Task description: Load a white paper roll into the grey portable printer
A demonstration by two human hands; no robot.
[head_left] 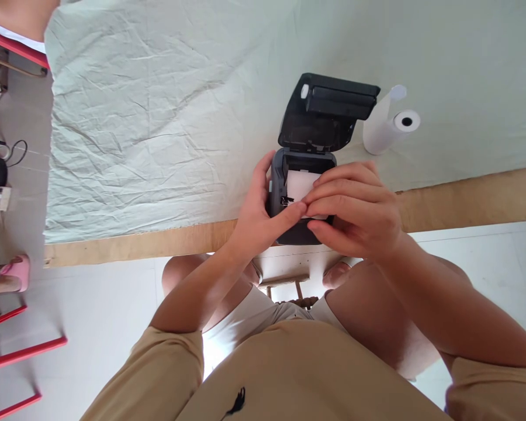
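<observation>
A black receipt printer (298, 237) stands at the near table edge with its hinged lid (318, 131) raised away from me. White roll paper (300, 184) sits in its compartment. My left hand (265, 219) wraps round the printer's left side, its thumb reaching over the front of the compartment. Over the right side bends my right hand (362, 207), fingers bunched together on the paper, close to the left thumb tip. Those fingers hide part of the roll and the printer's right wall.
A second white paper roll (379, 128) stands right of the lid, its loose end curling up. Wrinkled pale cloth (158, 128) covers the table, leaving a wooden edge strip (473, 199) bare. Another person's arm (24, 14) shows at top left. Red metal legs (26, 354) stand at lower left.
</observation>
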